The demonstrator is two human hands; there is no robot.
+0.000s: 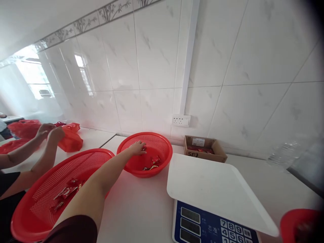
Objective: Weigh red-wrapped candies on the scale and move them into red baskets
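Observation:
My left hand (138,148) reaches in over the round red basket (145,173) by the wall. Its thumb and fingers curl around a small dark bit whose kind is too small to make out. Below it, a few small red wrapped packets (155,160) lie on the basket floor. My left forearm passes over a larger red perforated basket (37,192), which holds several red and white packets (66,192). My right hand is out of the picture.
A white-topped electronic scale (205,182) stands to the right. Behind it sits an open cardboard box (206,155) with red packets. A clear plastic container (285,153) and another red basket (291,219) are farther right. At left, a co-worker's hands (54,133) handle red plastic bags (71,140).

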